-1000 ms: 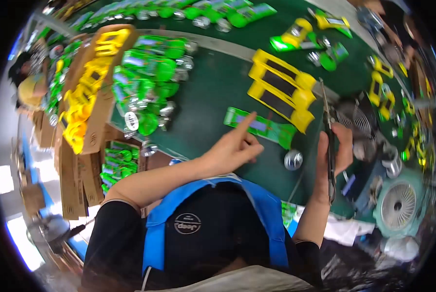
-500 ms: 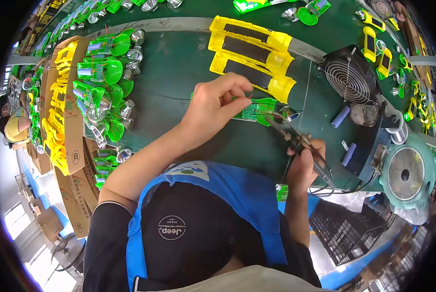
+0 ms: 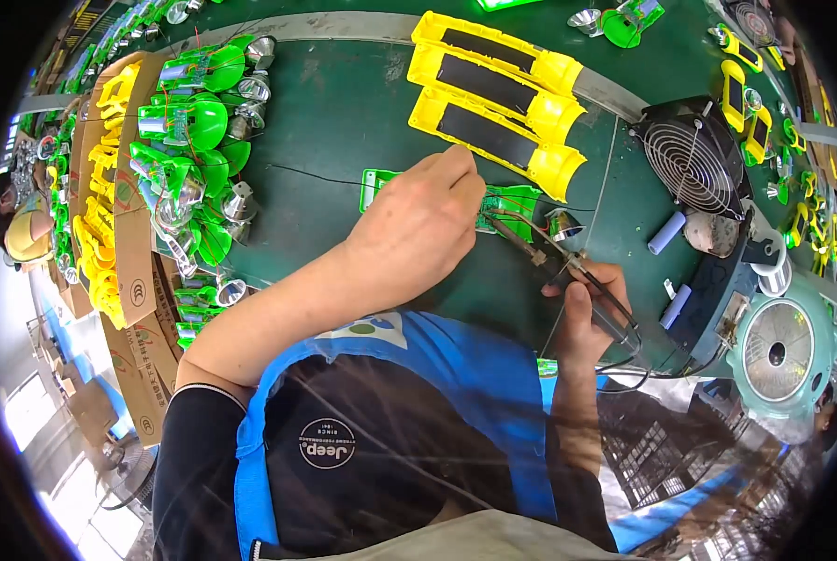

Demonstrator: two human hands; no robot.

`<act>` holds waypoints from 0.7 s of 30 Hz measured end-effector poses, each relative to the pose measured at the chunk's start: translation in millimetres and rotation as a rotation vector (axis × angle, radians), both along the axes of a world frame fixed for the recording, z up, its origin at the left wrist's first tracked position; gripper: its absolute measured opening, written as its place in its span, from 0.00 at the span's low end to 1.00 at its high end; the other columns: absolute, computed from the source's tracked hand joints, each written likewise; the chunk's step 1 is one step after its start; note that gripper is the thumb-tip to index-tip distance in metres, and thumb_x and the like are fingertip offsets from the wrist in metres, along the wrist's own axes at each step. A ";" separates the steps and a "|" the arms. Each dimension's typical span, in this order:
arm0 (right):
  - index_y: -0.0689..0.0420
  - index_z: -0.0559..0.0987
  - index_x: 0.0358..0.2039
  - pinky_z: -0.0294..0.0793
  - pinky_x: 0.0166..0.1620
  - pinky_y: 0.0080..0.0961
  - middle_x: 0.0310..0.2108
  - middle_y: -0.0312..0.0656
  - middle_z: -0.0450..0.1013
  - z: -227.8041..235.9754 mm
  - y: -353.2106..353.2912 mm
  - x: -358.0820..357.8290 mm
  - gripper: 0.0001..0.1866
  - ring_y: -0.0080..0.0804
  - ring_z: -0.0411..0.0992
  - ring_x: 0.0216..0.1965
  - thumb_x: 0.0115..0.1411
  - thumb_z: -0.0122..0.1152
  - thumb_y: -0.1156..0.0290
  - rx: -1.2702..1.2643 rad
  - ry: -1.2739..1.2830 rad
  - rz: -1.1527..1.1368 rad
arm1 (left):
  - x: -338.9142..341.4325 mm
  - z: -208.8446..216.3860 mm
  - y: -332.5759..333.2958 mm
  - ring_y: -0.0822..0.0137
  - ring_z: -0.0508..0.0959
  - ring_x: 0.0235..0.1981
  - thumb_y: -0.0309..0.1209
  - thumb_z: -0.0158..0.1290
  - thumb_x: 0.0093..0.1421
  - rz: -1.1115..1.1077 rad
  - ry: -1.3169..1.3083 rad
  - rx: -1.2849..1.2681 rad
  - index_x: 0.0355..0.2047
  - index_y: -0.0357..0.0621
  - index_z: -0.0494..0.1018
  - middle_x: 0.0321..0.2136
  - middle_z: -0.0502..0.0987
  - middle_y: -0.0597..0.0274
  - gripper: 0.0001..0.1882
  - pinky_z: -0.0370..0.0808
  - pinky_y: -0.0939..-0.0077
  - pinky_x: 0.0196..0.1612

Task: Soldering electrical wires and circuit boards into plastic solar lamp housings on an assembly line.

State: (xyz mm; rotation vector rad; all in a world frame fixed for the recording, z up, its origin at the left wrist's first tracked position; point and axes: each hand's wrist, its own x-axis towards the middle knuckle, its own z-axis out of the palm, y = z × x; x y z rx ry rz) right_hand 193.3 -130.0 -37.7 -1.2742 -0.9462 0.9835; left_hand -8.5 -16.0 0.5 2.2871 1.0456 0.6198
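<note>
My right hand (image 3: 589,313) grips a soldering iron (image 3: 523,243) with a thin tube along it. Its tip reaches the circuit board in a green lamp shell (image 3: 517,202), which lies in front of me. Over the middle of that shell is my left hand (image 3: 423,210), back upward and fingers curled in by the board. What those fingertips pinch is hidden. A silver reflector cup (image 3: 564,225) sits at the shell's right end, with thin wires nearby. A black wire (image 3: 311,172) stretches left from the shell across the green table.
Yellow shells with black panels (image 3: 489,82) lie just beyond my hands. Green lamp shells (image 3: 194,122) with reflectors stand in a row at left, beside a carton (image 3: 143,224) of yellow parts. A black fan (image 3: 690,159), blue cylindrical cells (image 3: 666,234) and a round green fan (image 3: 776,327) are at right.
My left hand has turned over more, its back now up, and covers the middle of the shell. The iron's tip has shifted slightly left, onto the board.
</note>
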 end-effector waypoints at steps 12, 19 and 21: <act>0.65 0.71 0.36 0.75 0.34 0.23 0.28 0.43 0.71 3.0 2.4 1.9 0.10 0.28 0.74 0.27 0.57 0.62 0.75 -0.030 -0.104 0.034 | 2.0 -0.1 2.3 0.51 0.71 0.30 0.16 0.52 0.45 -0.038 0.048 0.093 0.25 0.36 0.64 0.29 0.66 0.53 0.09 0.71 0.61 0.31; 0.65 0.70 0.37 0.75 0.35 0.24 0.31 0.48 0.74 -0.9 -3.0 5.1 0.13 0.29 0.75 0.28 0.59 0.62 0.71 -0.014 -0.082 -0.006 | 2.3 -3.1 3.3 0.50 0.71 0.30 0.15 0.52 0.45 -0.053 0.048 0.110 0.25 0.36 0.63 0.28 0.66 0.53 0.09 0.71 0.61 0.31; 0.65 0.70 0.38 0.77 0.38 0.25 0.32 0.51 0.75 0.3 -1.6 2.0 0.14 0.30 0.76 0.29 0.60 0.62 0.69 0.022 0.011 -0.029 | 1.9 1.4 3.2 0.50 0.71 0.30 0.15 0.52 0.45 -0.033 0.046 0.065 0.25 0.36 0.63 0.28 0.66 0.53 0.10 0.70 0.60 0.31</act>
